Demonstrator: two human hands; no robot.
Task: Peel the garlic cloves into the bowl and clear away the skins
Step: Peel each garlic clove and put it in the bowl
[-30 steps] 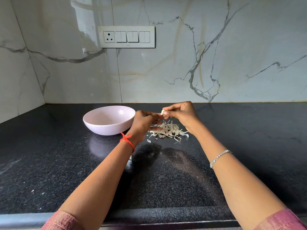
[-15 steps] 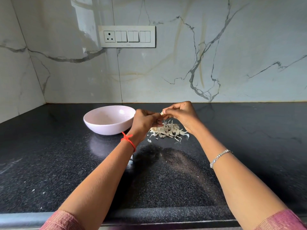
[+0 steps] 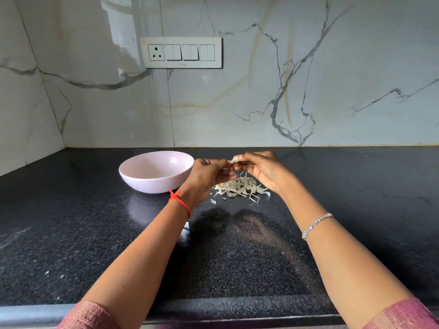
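Note:
A pale garlic clove [image 3: 234, 160] is pinched between the thumb and fingers of my right hand [image 3: 263, 173], held above the counter. My left hand [image 3: 209, 176] meets it from the left, its fingertips pinching the clove's skin at the left end. Below both hands lies a heap of dry garlic skins [image 3: 240, 187] on the black counter. A pale pink bowl [image 3: 133, 173] stands just left of my left hand; its inside looks bare from this angle.
The black speckled counter [image 3: 71, 233] runs to a rounded front edge at the bottom. Marble wall panels rise behind and at the left, with a switch plate [image 3: 181, 52] above the bowl. A few skin flakes [image 3: 213, 201] lie apart from the heap.
Both hands stay over the skin heap, working the same clove. My left fingers have shifted slightly along the clove's end; the bowl and heap are unmoved.

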